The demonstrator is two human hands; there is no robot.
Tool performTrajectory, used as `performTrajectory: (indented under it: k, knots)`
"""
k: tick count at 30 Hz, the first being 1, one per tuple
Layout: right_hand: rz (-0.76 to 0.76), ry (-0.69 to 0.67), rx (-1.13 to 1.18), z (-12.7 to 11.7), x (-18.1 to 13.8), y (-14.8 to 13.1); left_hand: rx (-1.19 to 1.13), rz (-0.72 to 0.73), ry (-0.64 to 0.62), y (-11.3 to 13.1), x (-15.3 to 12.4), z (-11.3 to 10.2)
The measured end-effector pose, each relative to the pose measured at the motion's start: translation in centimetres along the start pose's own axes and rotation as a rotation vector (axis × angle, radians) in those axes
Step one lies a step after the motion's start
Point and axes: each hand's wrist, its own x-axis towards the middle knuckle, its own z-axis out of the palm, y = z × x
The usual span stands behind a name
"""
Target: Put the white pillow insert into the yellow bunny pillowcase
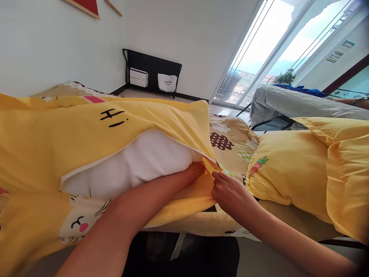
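Note:
A large yellow cover [161,115] printed with "Hi" and a sleepy animal face lies across the bed, its long side slit gaping. Inside the slit shows a white padded insert [135,159]; whether it is a pillow or a quilt I cannot tell. My left hand [198,171] reaches into the right end of the slit, fingers closed at the insert's corner and partly hidden by the cloth. With fingertips pinched together, my right hand [226,186] holds the edge of the yellow cover at that same corner.
Yellow pillows [284,165] lie to the right on the patterned bed sheet [230,132]. Behind stands a black rack [154,63] with a white box and bag. A grey-covered surface [294,102] stands near the window, a person's forearm at its right. Below the bed edge is a black seat [207,254].

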Motion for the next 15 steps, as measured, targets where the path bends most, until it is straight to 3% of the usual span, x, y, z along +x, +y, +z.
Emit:
performTrajectory:
  k: [3, 5, 7, 9, 13, 15]
  knots:
    - [0.026, -0.019, 0.015, -0.3, 0.3, 0.5, 0.130, 0.271, -0.061, -1.1, -0.7, -1.7]
    - [0.034, -0.003, 0.038, -0.3, 0.3, 0.5, 0.204, 0.478, -0.041, -1.0, -1.3, -2.3]
    - [0.029, 0.017, 0.051, -0.3, 0.2, 0.3, 0.217, 0.572, 0.006, -0.6, -1.7, -2.3]
    - [0.020, 0.028, 0.054, -0.1, -0.1, 0.0, 0.239, 0.505, -0.002, 0.1, -1.7, -1.8]
    - [0.026, 0.065, 0.031, 0.5, -0.5, -0.2, 0.302, 0.232, -0.021, 1.5, -1.1, -0.6]
    - [0.025, 0.076, 0.020, 0.8, -0.6, -0.3, 0.302, 0.188, -0.009, 2.1, -0.7, -0.1]
